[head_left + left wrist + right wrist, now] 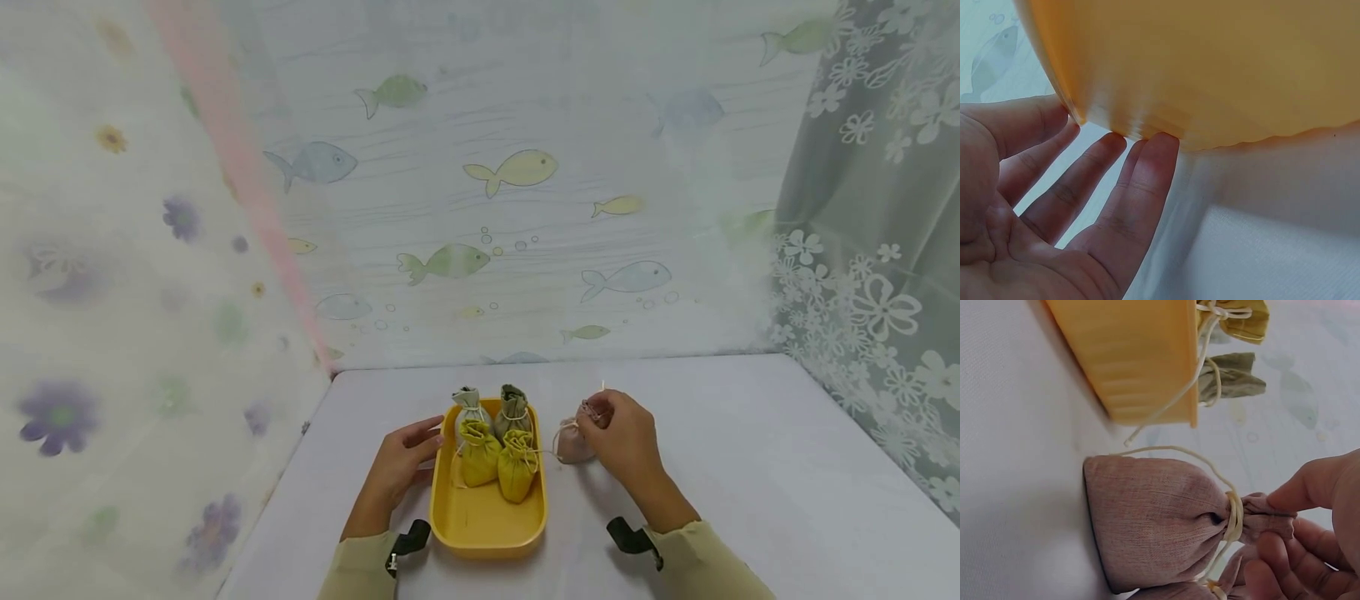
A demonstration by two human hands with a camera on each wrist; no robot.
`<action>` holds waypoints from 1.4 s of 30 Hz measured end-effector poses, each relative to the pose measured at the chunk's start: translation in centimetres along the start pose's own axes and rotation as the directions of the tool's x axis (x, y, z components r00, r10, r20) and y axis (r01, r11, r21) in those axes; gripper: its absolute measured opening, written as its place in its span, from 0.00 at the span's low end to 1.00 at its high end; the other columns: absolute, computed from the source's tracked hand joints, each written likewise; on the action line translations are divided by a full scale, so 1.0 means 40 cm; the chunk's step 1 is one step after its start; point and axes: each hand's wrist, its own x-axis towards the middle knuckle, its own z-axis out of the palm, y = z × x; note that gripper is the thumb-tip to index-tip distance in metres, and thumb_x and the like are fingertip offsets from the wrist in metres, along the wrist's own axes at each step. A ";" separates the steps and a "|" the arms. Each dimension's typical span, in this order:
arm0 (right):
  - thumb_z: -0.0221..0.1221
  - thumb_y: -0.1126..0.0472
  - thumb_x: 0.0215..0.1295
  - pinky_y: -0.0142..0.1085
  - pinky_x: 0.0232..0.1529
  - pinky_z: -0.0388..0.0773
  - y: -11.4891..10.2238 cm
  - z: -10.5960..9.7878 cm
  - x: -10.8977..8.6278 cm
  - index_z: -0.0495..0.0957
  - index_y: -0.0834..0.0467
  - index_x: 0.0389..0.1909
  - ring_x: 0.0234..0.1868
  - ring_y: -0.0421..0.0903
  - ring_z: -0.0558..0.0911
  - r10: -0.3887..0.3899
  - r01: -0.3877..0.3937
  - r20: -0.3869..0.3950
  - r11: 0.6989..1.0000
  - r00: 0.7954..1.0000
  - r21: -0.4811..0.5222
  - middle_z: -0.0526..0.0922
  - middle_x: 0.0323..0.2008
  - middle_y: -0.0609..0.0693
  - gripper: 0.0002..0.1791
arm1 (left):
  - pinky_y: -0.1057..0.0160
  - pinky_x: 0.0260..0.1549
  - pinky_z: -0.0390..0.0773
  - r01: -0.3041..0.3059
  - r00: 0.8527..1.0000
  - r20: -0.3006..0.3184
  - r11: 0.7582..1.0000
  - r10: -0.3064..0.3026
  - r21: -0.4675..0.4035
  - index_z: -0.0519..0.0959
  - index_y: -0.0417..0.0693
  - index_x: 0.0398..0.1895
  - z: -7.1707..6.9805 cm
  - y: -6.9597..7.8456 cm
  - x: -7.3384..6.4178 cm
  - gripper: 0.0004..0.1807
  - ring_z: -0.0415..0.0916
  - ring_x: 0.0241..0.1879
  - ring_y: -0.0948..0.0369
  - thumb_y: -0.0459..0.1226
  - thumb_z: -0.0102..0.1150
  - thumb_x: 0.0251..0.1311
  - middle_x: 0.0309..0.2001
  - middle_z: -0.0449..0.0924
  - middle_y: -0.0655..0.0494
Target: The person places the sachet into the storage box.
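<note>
A yellow plastic tray [487, 525] stands on the table in the head view. My left hand [396, 468] is at its left side, with fingertips [1157, 150] against the outer wall and rim in the left wrist view. To the right of the tray, my right hand [632, 437] pinches the gathered top of a dusty-pink cloth drawstring pouch [1154, 515] between thumb and fingers. Its base faces the table, and a cream cord ties its neck. Part of a second pink pouch [1175, 592] shows beside it in the right wrist view.
Inside the tray sit two yellow pouches [480, 460], a pale grey pouch [467, 402] and an olive pouch [513, 410]. One cord hangs over the tray's right rim toward the pink pouch. A fish-patterned curtain [525, 250] rises behind the white table [720, 433].
</note>
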 end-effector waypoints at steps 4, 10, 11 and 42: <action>0.69 0.55 0.63 0.34 0.36 0.82 -0.001 -0.002 0.001 0.84 0.54 0.42 0.35 0.43 0.82 0.007 -0.007 0.001 1.000 1.000 0.005 0.86 0.36 0.47 0.10 | 0.54 0.45 0.89 -0.004 1.000 0.004 1.000 0.004 0.003 0.78 0.58 0.69 0.000 -0.001 0.001 0.28 0.85 0.54 0.52 0.47 0.68 0.67 0.68 0.77 0.44; 0.69 0.54 0.63 0.34 0.35 0.82 -0.006 -0.005 0.002 0.85 0.54 0.42 0.34 0.43 0.82 -0.006 0.006 -0.013 1.000 1.000 0.007 0.86 0.35 0.47 0.10 | 0.54 0.45 0.89 0.002 1.000 -0.001 1.000 -0.002 0.006 0.78 0.59 0.69 0.001 0.001 -0.001 0.27 0.86 0.54 0.52 0.48 0.68 0.67 0.68 0.77 0.44; 0.70 0.54 0.63 0.33 0.35 0.82 -0.007 -0.006 0.001 0.85 0.54 0.42 0.34 0.42 0.81 -0.011 0.011 -0.016 1.000 1.000 0.006 0.86 0.35 0.47 0.10 | 0.54 0.45 0.89 0.003 1.000 -0.003 1.000 -0.003 0.006 0.78 0.59 0.69 0.001 0.001 -0.002 0.27 0.86 0.54 0.52 0.47 0.68 0.67 0.68 0.77 0.44; 0.73 0.57 0.62 0.28 0.31 0.82 -0.091 -0.064 -0.019 0.84 0.53 0.39 0.31 0.39 0.81 -0.160 0.170 -0.116 0.982 0.980 0.077 0.85 0.32 0.43 0.09 | 0.54 0.46 0.89 -0.009 1.000 -0.005 1.000 0.009 0.005 0.78 0.58 0.69 0.003 -0.004 -0.003 0.27 0.85 0.54 0.53 0.47 0.67 0.67 0.68 0.77 0.44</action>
